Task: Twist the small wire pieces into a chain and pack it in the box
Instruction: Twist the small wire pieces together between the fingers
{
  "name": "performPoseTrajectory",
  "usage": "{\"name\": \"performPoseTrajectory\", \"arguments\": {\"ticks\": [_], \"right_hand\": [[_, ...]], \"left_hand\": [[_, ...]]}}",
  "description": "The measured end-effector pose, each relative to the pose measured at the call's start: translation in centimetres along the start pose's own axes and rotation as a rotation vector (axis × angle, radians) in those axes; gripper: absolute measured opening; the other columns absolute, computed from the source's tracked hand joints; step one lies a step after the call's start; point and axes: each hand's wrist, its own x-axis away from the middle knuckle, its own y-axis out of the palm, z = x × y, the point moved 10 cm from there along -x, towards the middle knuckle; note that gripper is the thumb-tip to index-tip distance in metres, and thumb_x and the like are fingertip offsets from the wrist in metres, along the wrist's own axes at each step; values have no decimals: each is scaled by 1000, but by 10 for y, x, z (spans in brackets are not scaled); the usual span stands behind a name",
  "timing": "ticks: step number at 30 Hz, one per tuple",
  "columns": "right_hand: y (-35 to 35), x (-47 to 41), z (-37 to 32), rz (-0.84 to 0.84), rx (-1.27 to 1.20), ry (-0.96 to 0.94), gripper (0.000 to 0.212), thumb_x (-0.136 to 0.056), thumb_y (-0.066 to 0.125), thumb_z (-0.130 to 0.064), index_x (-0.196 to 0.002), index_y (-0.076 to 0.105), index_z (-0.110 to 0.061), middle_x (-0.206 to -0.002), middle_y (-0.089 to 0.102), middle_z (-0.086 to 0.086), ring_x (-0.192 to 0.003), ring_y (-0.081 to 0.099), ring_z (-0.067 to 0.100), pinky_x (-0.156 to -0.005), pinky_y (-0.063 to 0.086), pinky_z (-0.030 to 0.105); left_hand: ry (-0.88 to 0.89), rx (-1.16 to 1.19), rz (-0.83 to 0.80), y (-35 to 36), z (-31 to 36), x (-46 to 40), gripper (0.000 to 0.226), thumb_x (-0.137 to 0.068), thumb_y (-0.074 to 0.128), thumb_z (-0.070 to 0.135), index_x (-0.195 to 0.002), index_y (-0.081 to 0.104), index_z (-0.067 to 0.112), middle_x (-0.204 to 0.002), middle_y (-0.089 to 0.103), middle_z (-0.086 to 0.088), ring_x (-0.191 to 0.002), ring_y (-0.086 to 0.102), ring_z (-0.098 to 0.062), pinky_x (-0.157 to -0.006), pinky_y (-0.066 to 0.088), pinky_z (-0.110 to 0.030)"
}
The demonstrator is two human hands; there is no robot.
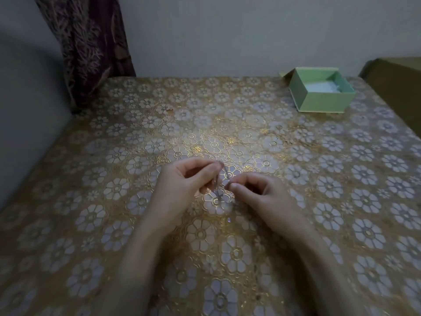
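I am pinching the wire (224, 176) between left hand (182, 183) and right hand (257, 192), bracing for twisting.

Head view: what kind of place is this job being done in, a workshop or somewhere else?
Most likely a room in a home, not a workshop. The table wears a gold floral cover, a patterned maroon curtain hangs by a plain wall, and only a green box sits nearby.
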Motion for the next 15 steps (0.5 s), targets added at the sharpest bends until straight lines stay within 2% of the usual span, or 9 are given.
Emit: {"name": "performPoseTrajectory", "arguments": {"ticks": [2, 4, 6, 9, 11, 15], "right_hand": [[-6, -1, 3, 51, -48, 9, 16, -88, 61, -11, -73, 66, -11, -70, 62, 2, -65, 51, 11, -61, 41, 23], [-14, -1, 8, 106, -182, 35, 21, -89, 61, -17, -68, 65, -16, -70, 64, -1, -64, 51, 10, -60, 43, 20], [-21, -1, 15, 149, -382, 61, 21, -83, 59, -25, -64, 64, -19, -64, 60, 0, -62, 51, 11, -61, 42, 22], [-32, -1, 21, 225, -552, 66, 19, -80, 57, -25, -64, 65, -19, -54, 42, 0, -50, 40, 10, -60, 33, 30], [-35, 0, 23, 259, -563, 76, 19, -82, 61, -26, -66, 66, -18, -53, 37, -3, -49, 34, 9, -59, 30, 33], [-39, 4, 22, 324, -457, 83, 16, -82, 66, -32, -72, 71, -19, -56, 46, -3, -52, 39, 11, -59, 31, 36]], "left_hand": [[-46, -8, 10, -3, -4, 0, 19, -70, 65, 32, -81, 73, 18, -57, 63, 7, -52, 52, 0, -53, 43, -12], [-96, -15, 14, -6, -12, -1, 26, -65, 64, 35, -82, 73, 18, -57, 65, 8, -52, 55, 2, -54, 45, -11], [-158, 29, -39, -2, -20, -1, 26, -62, 66, 31, -81, 73, 15, -62, 68, 6, -57, 60, 0, -57, 48, -12], [-196, 55, -136, 10, -27, 1, 18, -62, 65, 21, -77, 71, 13, -66, 71, 5, -60, 64, -2, -57, 49, -11], [-175, 25, -153, 12, -27, 0, 16, -64, 64, 21, -77, 71, 15, -65, 70, 4, -61, 64, -2, -57, 49, -12], [-157, 6, -122, 8, -29, -1, 9, -74, 65, 17, -81, 70, 15, -66, 69, 4, -60, 62, -2, -55, 49, -13]]}}
